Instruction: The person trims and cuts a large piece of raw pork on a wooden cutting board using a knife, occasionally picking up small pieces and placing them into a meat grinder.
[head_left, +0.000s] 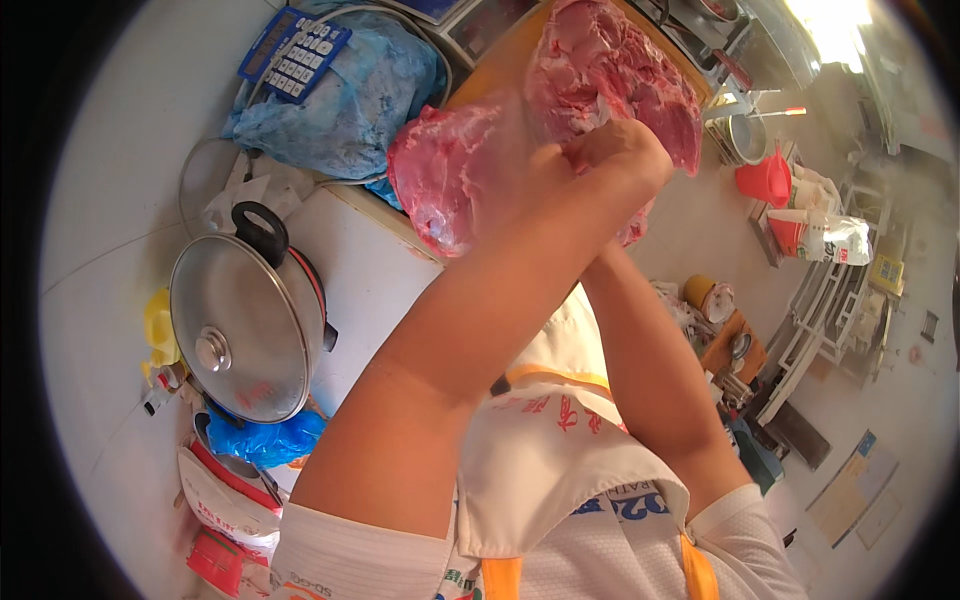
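Note:
A large slab of raw red meat (600,70) is lifted up in front of me, with a second lobe (440,170) hanging to its left. My left hand (610,160) is closed on the meat where the two lobes meet. My left forearm crosses the middle of the picture. My right forearm (650,360) rises from the lower right to the underside of the meat. Its hand is hidden behind my left wrist and the meat. An orange cutting board (495,65) lies behind the meat.
A steel pot with a black-handled lid (240,330) stands on the white counter (375,270) at left. A blue calculator (295,55) rests on a blue plastic bag (350,110) behind it. A red bucket (765,180) and shelves are at right.

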